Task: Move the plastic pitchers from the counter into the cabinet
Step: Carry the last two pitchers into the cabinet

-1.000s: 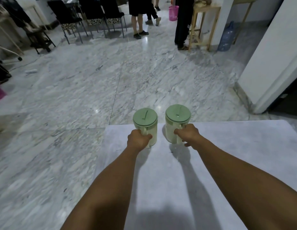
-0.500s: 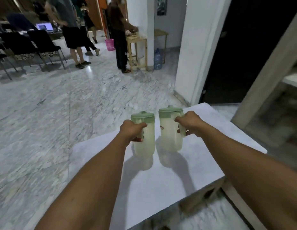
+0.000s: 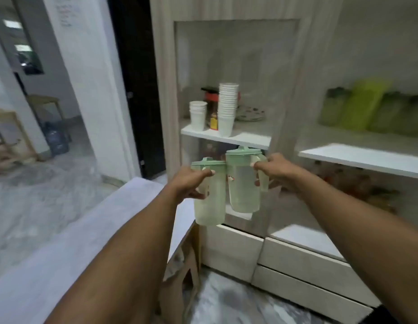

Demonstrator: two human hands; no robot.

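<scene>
The cabinet (image 3: 282, 141) stands open-fronted ahead. In front of its lower shelf, past the counter (image 3: 91, 230) edge, hang two upright frosted pitchers with green lids, touching. The right hand (image 3: 276, 174) grips the right pitcher (image 3: 243, 183) by its handle; the left hand (image 3: 189, 183) is closed around the left pitcher (image 3: 210, 202).

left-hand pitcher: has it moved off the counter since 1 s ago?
Yes. The left pitcher, held in the left hand, was standing on the white counter; now it is lifted past the counter's edge, in front of the cabinet.
</scene>
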